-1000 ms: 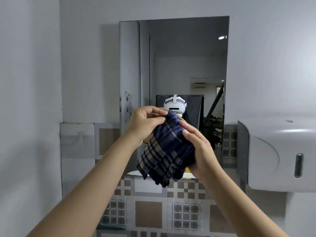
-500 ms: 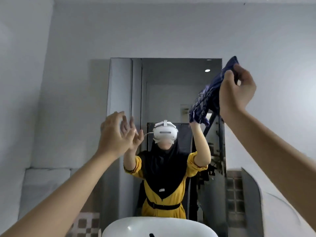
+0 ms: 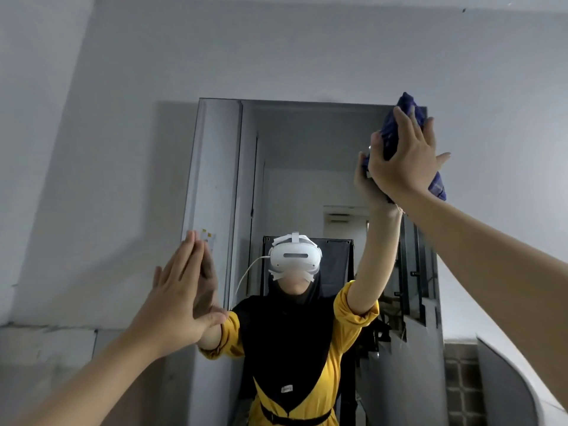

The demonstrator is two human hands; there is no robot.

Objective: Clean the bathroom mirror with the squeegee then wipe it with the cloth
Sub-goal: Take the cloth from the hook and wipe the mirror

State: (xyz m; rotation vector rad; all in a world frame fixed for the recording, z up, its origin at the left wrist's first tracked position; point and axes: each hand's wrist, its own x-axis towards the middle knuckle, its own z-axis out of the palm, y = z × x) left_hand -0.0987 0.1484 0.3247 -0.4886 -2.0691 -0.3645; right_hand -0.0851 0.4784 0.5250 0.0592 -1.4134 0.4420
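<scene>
We judge the wipe stage just starting: no squeegee in view, and the cloth [image 3: 402, 133] sits at the top right corner of the mirror [image 3: 307, 142], so nearly the whole pane is left to cover. We cannot tell from the glass whether the squeegee pass was done.

Right hand [image 3: 405, 161]: grip spread flat, palm pressing the cloth against the glass, fingers fanned over it. Cloth is bunched, dark blue woven fabric, soft folds poking out above the fingertips and below the heel of the hand.

Left hand [image 3: 181, 296]: open, fingers together and straight, palm flat at the mirror's left edge, holding nothing, apparently bracing.

Mirror is a tall frameless rectangle, smooth, on a matt grey painted wall [image 3: 123, 149]. Lower right, a curved white casing [image 3: 516, 379], glossy. Patterned tiles [image 3: 461, 382] beside it.
</scene>
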